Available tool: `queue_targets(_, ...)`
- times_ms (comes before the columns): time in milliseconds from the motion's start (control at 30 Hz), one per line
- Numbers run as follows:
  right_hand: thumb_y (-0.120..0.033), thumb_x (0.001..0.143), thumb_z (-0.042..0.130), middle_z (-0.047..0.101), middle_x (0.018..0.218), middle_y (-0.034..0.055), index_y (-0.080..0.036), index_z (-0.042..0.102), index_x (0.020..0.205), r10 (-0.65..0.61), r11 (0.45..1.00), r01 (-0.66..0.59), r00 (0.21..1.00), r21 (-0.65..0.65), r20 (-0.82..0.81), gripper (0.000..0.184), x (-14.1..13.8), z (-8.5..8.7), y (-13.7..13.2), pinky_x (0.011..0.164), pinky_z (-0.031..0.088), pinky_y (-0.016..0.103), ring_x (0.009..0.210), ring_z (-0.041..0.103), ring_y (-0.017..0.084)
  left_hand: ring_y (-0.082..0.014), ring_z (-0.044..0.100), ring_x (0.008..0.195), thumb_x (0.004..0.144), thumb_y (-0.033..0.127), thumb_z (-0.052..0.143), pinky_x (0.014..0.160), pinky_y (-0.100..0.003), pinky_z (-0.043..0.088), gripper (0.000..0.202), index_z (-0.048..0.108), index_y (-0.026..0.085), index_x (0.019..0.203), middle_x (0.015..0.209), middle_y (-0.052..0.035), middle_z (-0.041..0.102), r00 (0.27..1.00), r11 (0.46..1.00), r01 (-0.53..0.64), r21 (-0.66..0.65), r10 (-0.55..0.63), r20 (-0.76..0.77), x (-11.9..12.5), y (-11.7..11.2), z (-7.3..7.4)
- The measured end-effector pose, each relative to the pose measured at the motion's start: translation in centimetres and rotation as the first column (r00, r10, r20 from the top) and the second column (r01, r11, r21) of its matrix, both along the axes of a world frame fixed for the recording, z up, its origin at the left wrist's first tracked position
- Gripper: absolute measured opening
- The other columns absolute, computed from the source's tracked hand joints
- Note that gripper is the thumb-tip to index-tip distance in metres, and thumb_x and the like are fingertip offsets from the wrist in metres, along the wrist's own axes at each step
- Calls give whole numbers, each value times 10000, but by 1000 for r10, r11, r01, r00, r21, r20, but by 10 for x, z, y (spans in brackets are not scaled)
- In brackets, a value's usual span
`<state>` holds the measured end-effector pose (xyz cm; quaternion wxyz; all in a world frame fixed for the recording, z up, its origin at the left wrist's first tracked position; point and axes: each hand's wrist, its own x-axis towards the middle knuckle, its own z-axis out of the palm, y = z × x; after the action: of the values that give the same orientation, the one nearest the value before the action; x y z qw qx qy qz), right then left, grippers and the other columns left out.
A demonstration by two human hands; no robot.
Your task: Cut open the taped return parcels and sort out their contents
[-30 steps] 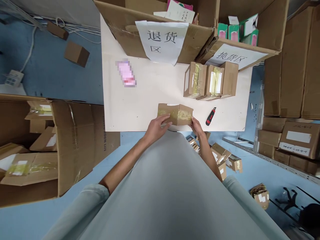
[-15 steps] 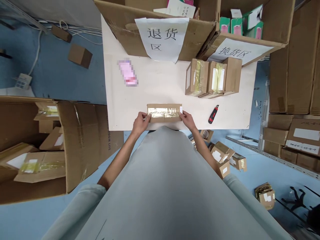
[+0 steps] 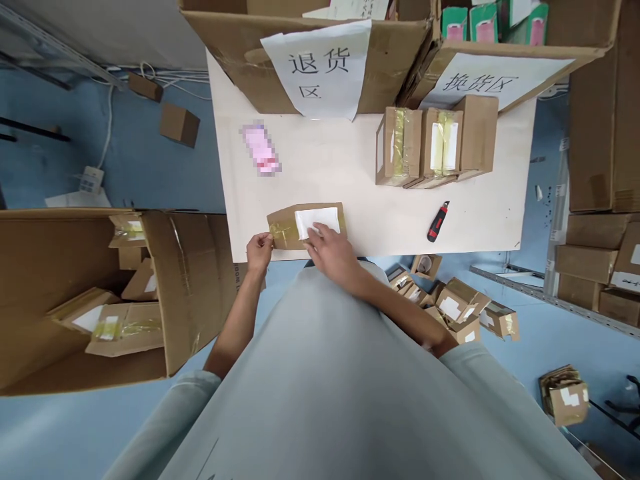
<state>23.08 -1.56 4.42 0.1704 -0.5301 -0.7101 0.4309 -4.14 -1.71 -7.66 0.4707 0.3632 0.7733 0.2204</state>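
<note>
A flattened cardboard box [image 3: 285,215] lies at the front edge of the white table, its white label [image 3: 320,219] facing up and yellowish tape across its left end. My left hand [image 3: 260,252] pinches the box's lower left corner between thumb and fingers. Over the label's lower edge rests my right hand [image 3: 334,252], fingers stretched out and somewhat apart. Its palm side is hidden. To the right lies a red and black box cutter [image 3: 438,222], with no hand on it.
Small closed cartons [image 3: 400,150] stand in a row at the back right. Behind are two big labelled boxes [image 3: 395,67], the right one holding green and pink packs. A blurred pink item [image 3: 261,149] lies left. A large carton [image 3: 195,280] holds flattened boxes; several more boxes [image 3: 455,300] lie on the floor.
The flattened box now shows its label instead of its taped side and lies further left. My right hand has left its right end and moved onto the label; my left hand has shifted left.
</note>
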Motion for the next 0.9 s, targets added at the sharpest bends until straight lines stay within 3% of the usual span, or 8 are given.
queue_targets(167,-385,1204,524,581,1738,162,-221,686,1584,60,997,-63,997,47,50,444,-7,8,-1,1325,522,550,1525,631,365,-252,755,984,861,649,718,1036,-479,659,480,642,204,1025,1003,-88,760,991,991,-134,-2,134,-3,7,5,6)
queue_targets(333,-465,1211,540,667,1630,161,-201,726,1528,-39,996,31,994,80,105,453,20,6,6,1202,609,458,1403,714,332,-241,777,1016,858,592,794,1020,-447,673,487,688,171,1079,1045,-98,799,987,988,-155,-14,156,45,11,9,17)
queue_targets(400,-514,1194,578,702,1556,159,-207,751,1494,-133,990,127,983,56,124,463,41,-6,15,1171,623,444,1362,740,335,-243,784,1027,840,574,835,1028,-442,671,514,713,160,1118,1063,-103,818,986,989,-149,-22,150,67,16,10,20)
queue_targets(500,-542,1143,665,754,1437,154,-211,793,1434,-284,956,291,948,-26,144,459,81,-39,30,1136,646,461,1256,791,333,-270,796,1064,798,581,896,1061,-447,651,590,755,145,1170,1095,-120,845,991,996,-75,-50,80,110,34,11,25)
queue_targets(667,-539,1090,706,839,1322,136,-206,863,1297,-446,873,442,895,-209,31,423,141,-90,34,1100,684,465,1137,846,303,-352,801,1201,795,663,902,1109,-465,631,611,801,148,1108,1186,-175,866,985,995,92,-27,-87,148,71,10,32)
queue_targets(767,-566,1015,773,849,1346,129,-216,878,1256,-498,838,463,865,-288,-60,438,158,-100,12,1127,681,476,1180,850,320,-372,805,1229,771,736,913,1132,-489,630,666,808,168,1102,1217,-176,870,972,991,137,-3,-134,195,77,0,35)
queue_targets(900,-597,932,816,856,1352,146,-199,856,1279,-541,789,456,833,-412,-114,529,165,-100,-29,1121,686,498,1279,828,364,-379,817,1204,694,772,966,1136,-528,637,737,808,187,1113,1177,-163,876,955,980,196,-38,-182,233,69,-22,39)
